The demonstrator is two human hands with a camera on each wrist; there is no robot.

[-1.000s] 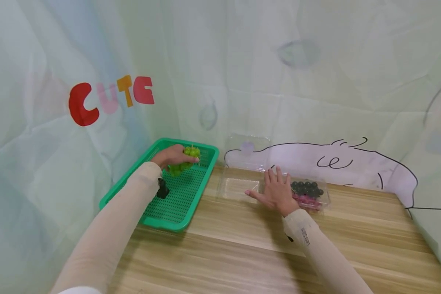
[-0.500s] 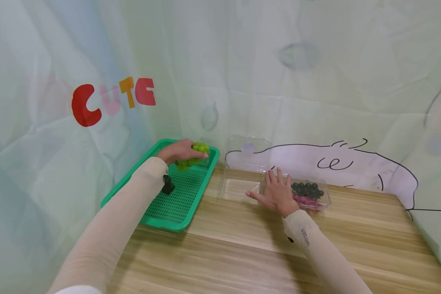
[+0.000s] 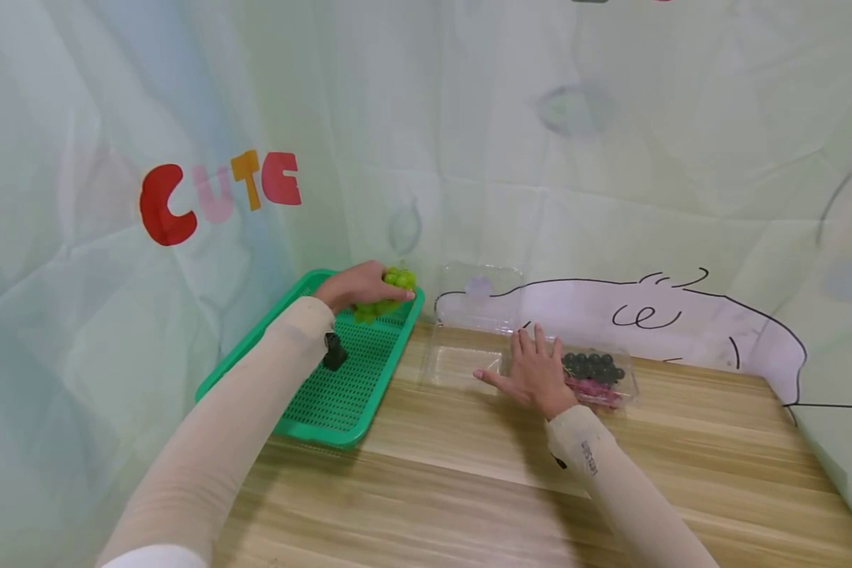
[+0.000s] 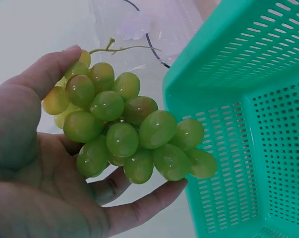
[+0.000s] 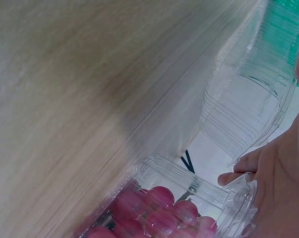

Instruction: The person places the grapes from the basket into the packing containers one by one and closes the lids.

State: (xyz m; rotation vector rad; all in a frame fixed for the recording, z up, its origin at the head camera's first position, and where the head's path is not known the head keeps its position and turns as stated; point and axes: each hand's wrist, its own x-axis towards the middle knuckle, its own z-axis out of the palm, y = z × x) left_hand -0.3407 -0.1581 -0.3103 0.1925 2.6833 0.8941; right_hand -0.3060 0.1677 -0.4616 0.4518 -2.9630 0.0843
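My left hand grips a bunch of green grapes, thumb at its stem end and fingers beneath it. In the head view the bunch is over the far right part of the green plastic basket. The right hand lies with fingers spread at the edges of two transparent plastic boxes. Left of it, one box stands with its lid raised. To its right, the other box holds black grapes and pinkish-red grapes.
The wooden table stretches in front of the boxes and basket. A pale fabric curtain with printed letters and a cartoon drawing encloses the back and sides. Below the left wrist, a small black device hangs over the basket.
My left hand has lifted the green grapes and carried them rightward, toward the basket's far right rim. The right hand and both boxes have stayed put.
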